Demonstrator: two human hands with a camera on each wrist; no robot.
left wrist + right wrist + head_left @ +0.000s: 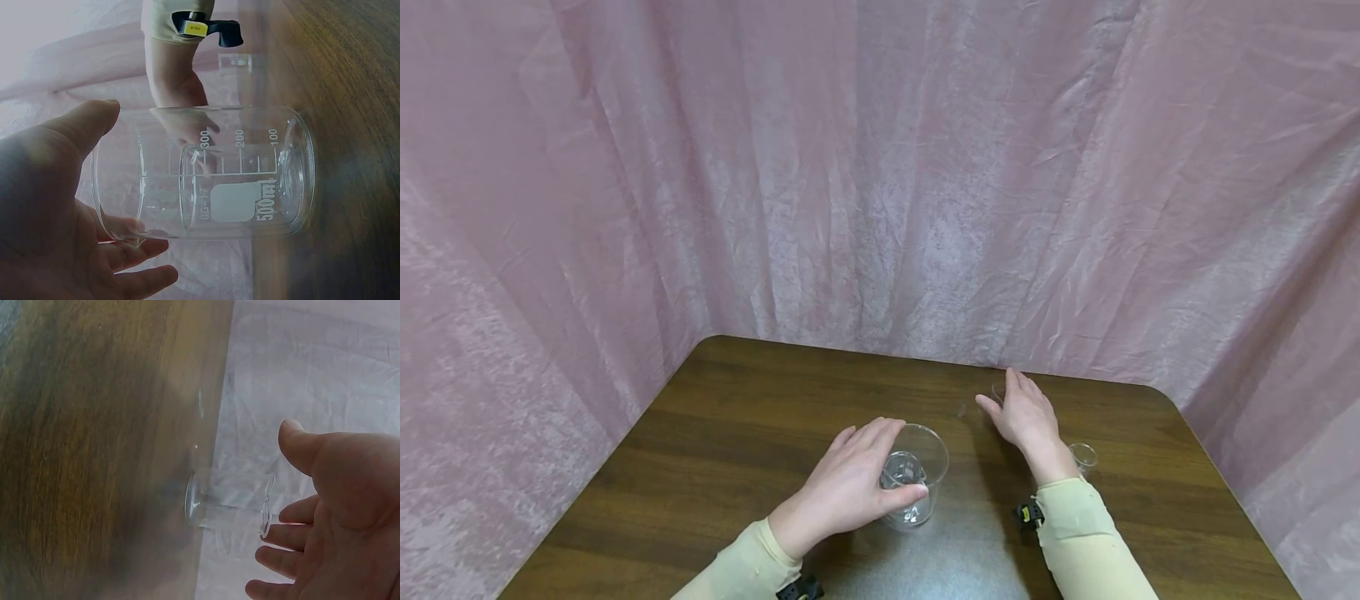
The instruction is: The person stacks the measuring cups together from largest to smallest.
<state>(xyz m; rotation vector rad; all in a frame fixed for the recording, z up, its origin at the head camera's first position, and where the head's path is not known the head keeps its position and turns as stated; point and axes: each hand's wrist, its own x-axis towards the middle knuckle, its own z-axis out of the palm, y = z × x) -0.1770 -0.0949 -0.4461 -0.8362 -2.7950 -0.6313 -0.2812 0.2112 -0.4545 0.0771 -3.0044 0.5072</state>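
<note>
A large clear glass beaker (937, 468) marked 500ml stands upright on the table, with a smaller glass beaker (902, 469) inside it. My left hand (853, 483) holds the large beaker by its rim, thumb on the near side and fingers around the far side. In the left wrist view the thumb lies at the rim of the large beaker (294, 206). Towards the back edge, my right hand (1024, 417) reaches with spread, relaxed fingers beside another small glass beaker (231, 503). Its fingertips are close to that beaker's rim; whether they touch it I cannot tell.
One more small glass beaker (1083, 457) stands right of my right wrist. A faint clear glint (962, 410) lies left of the right hand, too small to identify. The brown wooden table (722, 450) ends at a pink curtain (880, 208) behind it.
</note>
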